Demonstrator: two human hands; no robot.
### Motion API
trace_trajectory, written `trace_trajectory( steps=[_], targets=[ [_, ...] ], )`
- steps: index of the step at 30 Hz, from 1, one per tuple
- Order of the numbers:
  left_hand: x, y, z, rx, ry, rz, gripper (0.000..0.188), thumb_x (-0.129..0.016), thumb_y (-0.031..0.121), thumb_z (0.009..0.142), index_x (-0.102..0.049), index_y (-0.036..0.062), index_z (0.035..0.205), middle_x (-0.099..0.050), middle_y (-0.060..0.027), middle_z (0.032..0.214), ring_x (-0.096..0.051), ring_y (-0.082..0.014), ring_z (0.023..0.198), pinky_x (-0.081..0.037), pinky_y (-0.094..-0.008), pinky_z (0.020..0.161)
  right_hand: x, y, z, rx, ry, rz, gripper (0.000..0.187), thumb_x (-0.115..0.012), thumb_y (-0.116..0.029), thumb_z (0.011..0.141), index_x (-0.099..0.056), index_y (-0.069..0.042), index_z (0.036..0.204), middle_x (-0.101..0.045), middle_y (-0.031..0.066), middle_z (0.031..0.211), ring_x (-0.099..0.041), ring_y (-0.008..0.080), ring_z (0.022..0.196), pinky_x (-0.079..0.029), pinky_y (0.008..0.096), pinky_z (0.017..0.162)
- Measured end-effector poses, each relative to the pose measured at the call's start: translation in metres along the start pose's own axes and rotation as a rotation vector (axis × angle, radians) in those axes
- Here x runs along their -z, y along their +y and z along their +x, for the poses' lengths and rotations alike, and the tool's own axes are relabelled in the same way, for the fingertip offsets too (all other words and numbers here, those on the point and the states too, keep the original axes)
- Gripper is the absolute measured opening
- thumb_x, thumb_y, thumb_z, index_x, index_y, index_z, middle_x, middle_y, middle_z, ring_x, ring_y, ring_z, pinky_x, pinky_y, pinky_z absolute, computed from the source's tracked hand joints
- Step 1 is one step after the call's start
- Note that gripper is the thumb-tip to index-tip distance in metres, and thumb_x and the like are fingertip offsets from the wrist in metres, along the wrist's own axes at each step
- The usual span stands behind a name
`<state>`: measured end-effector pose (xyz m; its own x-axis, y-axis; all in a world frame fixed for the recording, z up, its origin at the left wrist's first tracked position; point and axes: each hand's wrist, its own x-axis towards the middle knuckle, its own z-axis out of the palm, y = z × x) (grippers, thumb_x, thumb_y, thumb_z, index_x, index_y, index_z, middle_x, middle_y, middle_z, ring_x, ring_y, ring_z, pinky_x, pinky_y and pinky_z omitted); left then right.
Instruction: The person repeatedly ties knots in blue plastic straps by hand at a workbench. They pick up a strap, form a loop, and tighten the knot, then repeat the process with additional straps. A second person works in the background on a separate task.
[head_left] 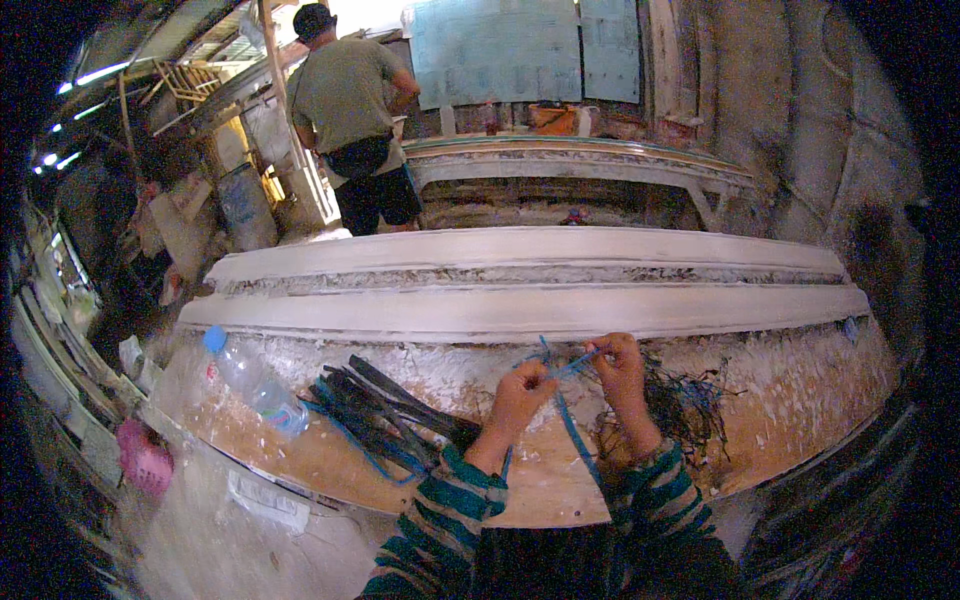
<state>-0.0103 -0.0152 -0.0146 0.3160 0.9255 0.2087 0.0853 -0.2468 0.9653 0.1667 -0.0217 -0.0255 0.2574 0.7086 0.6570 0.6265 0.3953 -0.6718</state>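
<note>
A thin blue strip (574, 428) is stretched between my two hands above the worktable, one end trailing down toward my right sleeve. My left hand (522, 395) pinches it with closed fingers. Close beside it, my right hand (620, 368) grips the strip between thumb and fingers, slightly higher. To the left of my left hand lies a bundle of black and blue strips (390, 410). By my right wrist spreads a tangle of dark threads (695, 405). How the strip runs inside the fingers is hidden.
Two long white boards (520, 308) lie across the far part of the worn wooden table (790, 410). A clear plastic bottle with a blue cap (255, 380) rests on its side at left. A pink basket (145, 457) sits lower left. Beyond, a person (345, 110) stands by a long bench (570, 160).
</note>
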Motion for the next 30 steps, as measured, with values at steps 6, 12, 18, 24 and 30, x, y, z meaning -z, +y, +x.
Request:
trace_trajectory(
  steps=[6, 12, 18, 24, 30],
  targets=[
    [0.024, -0.015, 0.016, -0.078, 0.421, -0.045, 0.012, -0.066, 0.011, 0.069, -0.055, 0.0042, 0.068, -0.052, -0.0008, 0.063, -0.046, -0.0084, 0.056, -0.037, -0.0231, 0.052, 0.005, -0.021, -0.004, -0.297, -0.463, 0.447, 0.012, -0.063, -0.011, 0.072, -0.061, -0.004, 0.081, -0.053, 0.0095, 0.103, -0.050, 0.0200, 0.093, -0.039, 0.0325, 0.082],
    [0.026, -0.027, 0.021, -0.146, 0.473, -0.020, 0.011, -0.067, 0.010, 0.068, -0.058, 0.0040, 0.071, -0.054, -0.0012, 0.065, -0.048, -0.0094, 0.059, -0.039, -0.0230, 0.054, 0.003, -0.046, -0.012, -0.389, -0.797, 0.849, 0.011, -0.065, -0.012, 0.072, -0.063, -0.004, 0.079, -0.051, 0.0104, 0.108, -0.050, 0.0201, 0.096, -0.036, 0.0339, 0.088],
    [0.020, -0.023, 0.016, -0.112, 0.289, -0.068, 0.007, -0.065, 0.005, 0.068, -0.060, 0.0035, 0.072, -0.057, -0.0017, 0.067, -0.050, -0.0090, 0.061, -0.041, -0.0224, 0.057, 0.010, -0.034, -0.009, -0.372, -0.812, 0.787, 0.011, -0.066, -0.009, 0.070, -0.063, -0.003, 0.079, -0.057, 0.0089, 0.095, -0.053, 0.0180, 0.088, -0.040, 0.0307, 0.081],
    [0.019, -0.010, 0.012, 0.002, 0.097, -0.104, 0.010, -0.066, 0.013, 0.070, -0.061, 0.0079, 0.077, -0.055, 0.0019, 0.062, -0.047, -0.0074, 0.052, -0.037, -0.0217, 0.045, 0.014, -0.031, -0.003, -0.456, -0.598, 0.786, 0.010, -0.067, -0.003, 0.066, -0.061, -0.004, 0.074, -0.060, 0.0041, 0.077, -0.054, 0.0134, 0.073, -0.041, 0.0242, 0.068],
    [0.016, -0.005, 0.008, 0.053, -0.138, -0.129, 0.014, -0.070, 0.016, 0.069, -0.059, 0.0066, 0.073, -0.053, 0.0035, 0.063, -0.044, -0.0045, 0.056, -0.036, -0.0193, 0.050, 0.013, -0.030, 0.002, -0.248, -0.257, 0.376, 0.013, -0.066, -0.003, 0.066, -0.053, -0.005, 0.065, -0.054, 0.0005, 0.066, -0.051, 0.0115, 0.062, -0.041, 0.0238, 0.059]
  ],
)
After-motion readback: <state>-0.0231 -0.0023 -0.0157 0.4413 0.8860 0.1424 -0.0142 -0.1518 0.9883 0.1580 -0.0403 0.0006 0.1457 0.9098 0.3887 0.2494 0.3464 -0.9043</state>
